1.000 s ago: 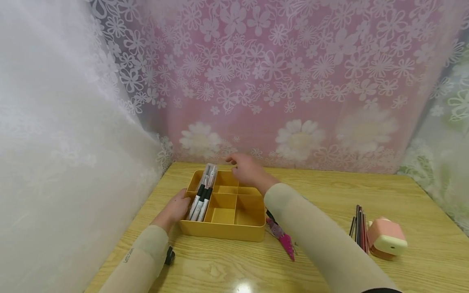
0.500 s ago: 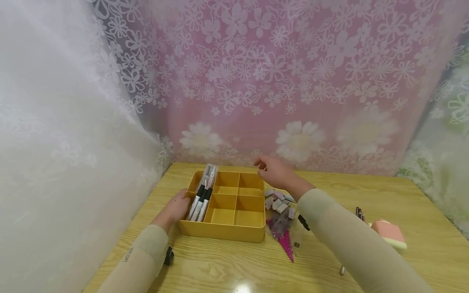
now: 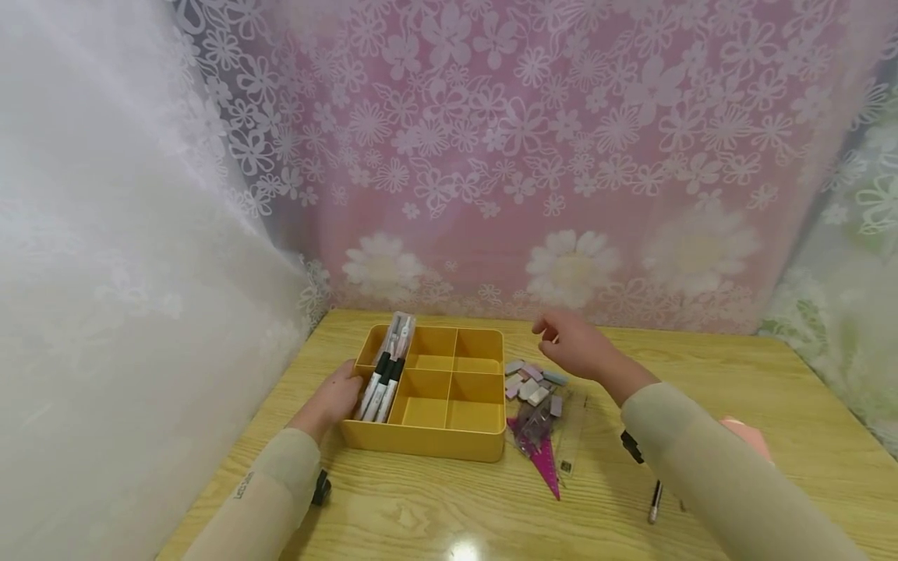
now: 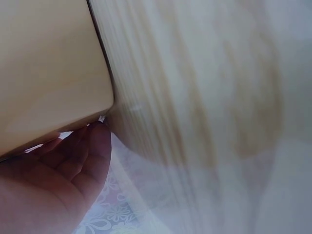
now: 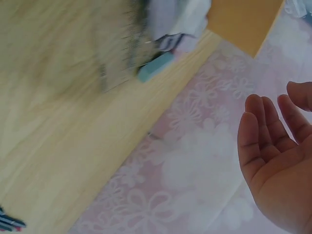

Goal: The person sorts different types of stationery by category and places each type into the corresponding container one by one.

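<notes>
While the left hand [image 3: 337, 399] touches the left side of a yellow divided box [image 3: 424, 442], the right hand [image 3: 578, 347] hovers beyond the box's right side, fingers loosely bent, holding nothing. The left wrist view shows fingers against the box's outer side, but I cannot tell whether they grip it. The box sits on a wood-grain table [image 3: 421, 506]; black-and-white pens [image 3: 384, 382] in a clear pack slope over its left-hand compartments. Just right of the box lie pale erasers [image 3: 537, 396], with a magenta triangular ruler [image 3: 543, 471] nearer the wearer and a clear ruler [image 3: 575, 421] further right. Well to the box's right are a dark pencil [image 3: 655, 502] and a pink object [image 3: 749, 436] partly hidden by the sleeve [image 3: 730, 467]. Behind the box hangs a flowered pink curtain [image 3: 449, 195].
</notes>
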`<state>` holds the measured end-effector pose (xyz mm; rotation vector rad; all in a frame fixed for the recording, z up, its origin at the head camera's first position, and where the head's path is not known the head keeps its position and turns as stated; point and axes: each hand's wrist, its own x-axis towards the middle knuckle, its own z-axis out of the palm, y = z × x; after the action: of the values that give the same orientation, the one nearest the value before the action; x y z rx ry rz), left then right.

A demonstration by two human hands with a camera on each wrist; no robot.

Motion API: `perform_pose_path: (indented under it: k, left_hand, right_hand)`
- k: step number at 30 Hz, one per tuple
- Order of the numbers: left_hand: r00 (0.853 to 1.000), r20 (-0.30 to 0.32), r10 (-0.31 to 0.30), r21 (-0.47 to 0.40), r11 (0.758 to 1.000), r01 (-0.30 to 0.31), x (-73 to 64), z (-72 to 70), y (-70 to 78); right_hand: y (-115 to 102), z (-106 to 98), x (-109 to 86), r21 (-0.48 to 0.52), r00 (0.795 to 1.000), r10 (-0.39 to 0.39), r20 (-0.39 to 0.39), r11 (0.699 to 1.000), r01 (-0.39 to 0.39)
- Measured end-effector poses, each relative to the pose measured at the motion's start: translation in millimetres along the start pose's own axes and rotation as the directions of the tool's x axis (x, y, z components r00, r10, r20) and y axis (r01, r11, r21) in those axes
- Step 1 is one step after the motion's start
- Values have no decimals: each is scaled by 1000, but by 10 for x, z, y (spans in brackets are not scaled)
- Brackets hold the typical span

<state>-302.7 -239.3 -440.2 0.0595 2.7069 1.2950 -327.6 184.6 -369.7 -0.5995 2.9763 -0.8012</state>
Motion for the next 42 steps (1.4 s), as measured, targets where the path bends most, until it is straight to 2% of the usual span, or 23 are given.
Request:
perform_pose_path:
  k: [5, 10, 17, 21, 24, 28, 33, 42]
  left_hand:
    - [1000, 1, 0, 3, 1000, 0, 2, -13, -15]
    - [1000, 6, -4, -6, 1000, 4, -8, -23, -12]
    - [1000, 1, -4, -7, 1000, 4, -6, -20, -2]
    - [1000, 1, -1, -5, 1000, 1, -10, -14, -2]
    - [1000, 4, 3, -8, 1000, -3, -9, -12, -3]
    - [1000, 5, 7, -12, 1000, -7, -7, -11, -6]
    - [1000, 5, 1, -13, 1000, -1, -5, -3, -14]
    - [1000, 3, 12, -5, 1000, -12, 0, 13, -11]
  right_hand:
    - [144, -4, -138, -69, 999, 23, 37, 997, -20]
    - [311, 36, -267, -83, 991, 89, 102, 993, -80]
    - [542, 136, -410, -89, 964, 162, 208, 985, -147]
    - [637, 199, -469, -60, 950, 191, 246, 982, -182]
    - [682, 241, -496, -47, 946, 190, 264, 982, -184]
    - [658, 261, -521, -87, 937, 186, 295, 982, -167]
    - [598, 295, -560, -141, 933, 201, 297, 976, -165]
    - [593, 367, -599, -154, 950, 187, 251, 976, -152]
